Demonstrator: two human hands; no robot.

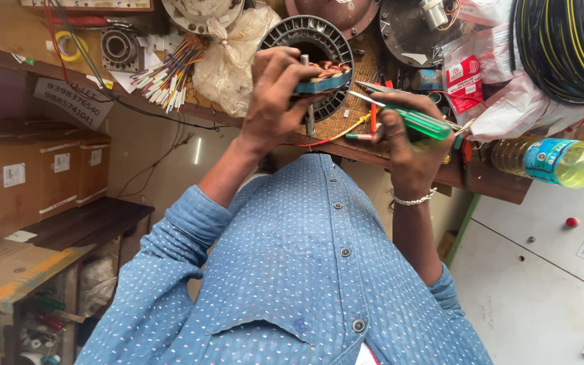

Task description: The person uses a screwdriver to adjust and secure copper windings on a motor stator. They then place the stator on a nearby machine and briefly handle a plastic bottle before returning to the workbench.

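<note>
Workbench (346,145): left hand (275,101) grips stator (324,80); right hand (407,145), screwdriver (417,122).

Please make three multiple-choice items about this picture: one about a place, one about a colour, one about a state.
1. Where does the bottle lie?
A. beside the right hand
B. on the floor
C. on the cardboard boxes

2. What colour is the screwdriver handle?
A. red
B. green
C. black

3. What is the left hand doing?
A. hanging free
B. gripping the stator
C. holding the bottle

Key: 1 A, it lies on the bench next to the right hand; 2 B, the handle is clear green; 3 B, its fingers wrap the wound stator.
</note>
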